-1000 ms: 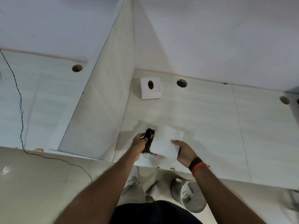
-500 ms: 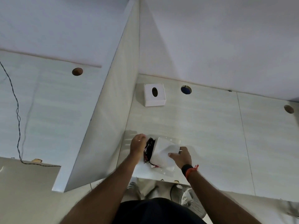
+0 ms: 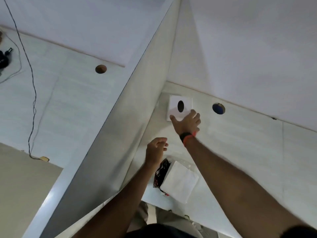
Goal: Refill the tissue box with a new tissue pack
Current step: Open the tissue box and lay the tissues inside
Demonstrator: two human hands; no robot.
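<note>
A white square tissue box (image 3: 175,103) with a dark oval slot stands at the back of the desk, in the corner by the divider. My right hand (image 3: 187,121) is stretched out to it, fingers spread, with fingertips at the box's front right edge; it holds nothing. The new tissue pack (image 3: 180,182), white tissues in clear wrap with a black and red printed end, lies on the desk near the front edge between my forearms. My left hand (image 3: 155,150) hovers above the pack, fingers loosely curled with nothing in them.
A tall pale divider panel (image 3: 130,127) walls off the desk on the left. A round cable hole (image 3: 218,108) lies just right of the box. On the neighbouring desk are another hole (image 3: 100,69), a black cable (image 3: 32,93) and a dark device (image 3: 4,57).
Both hands have let go of the tissue pack, which now lies on the desk. My right hand has reached forward to the tissue box. The camera has moved closer.
</note>
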